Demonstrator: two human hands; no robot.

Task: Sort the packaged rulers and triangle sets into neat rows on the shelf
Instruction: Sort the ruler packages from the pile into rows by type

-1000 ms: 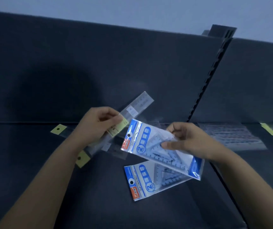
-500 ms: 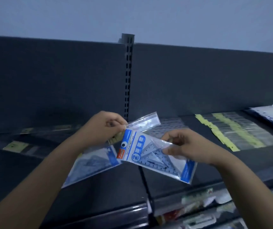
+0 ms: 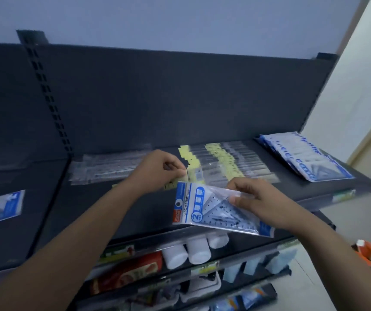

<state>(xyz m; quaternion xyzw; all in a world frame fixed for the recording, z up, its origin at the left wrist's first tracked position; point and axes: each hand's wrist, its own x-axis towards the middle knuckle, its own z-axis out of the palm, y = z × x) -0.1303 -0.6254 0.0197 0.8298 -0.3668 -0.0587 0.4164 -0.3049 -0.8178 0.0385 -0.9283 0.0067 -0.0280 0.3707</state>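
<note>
With my right hand (image 3: 258, 204) gripping the triangle set (image 3: 211, 211) just above the shelf (image 3: 121, 209) and my left hand (image 3: 157, 169) pinching a ruler pack (image 3: 186, 177) by its yellow tag, I should carry the set right to the blue stack (image 3: 303, 158) and lay it squarely on top.

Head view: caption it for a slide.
Right hand holds a triangle-set pack while left hand pinches a ruler pack.
</note>
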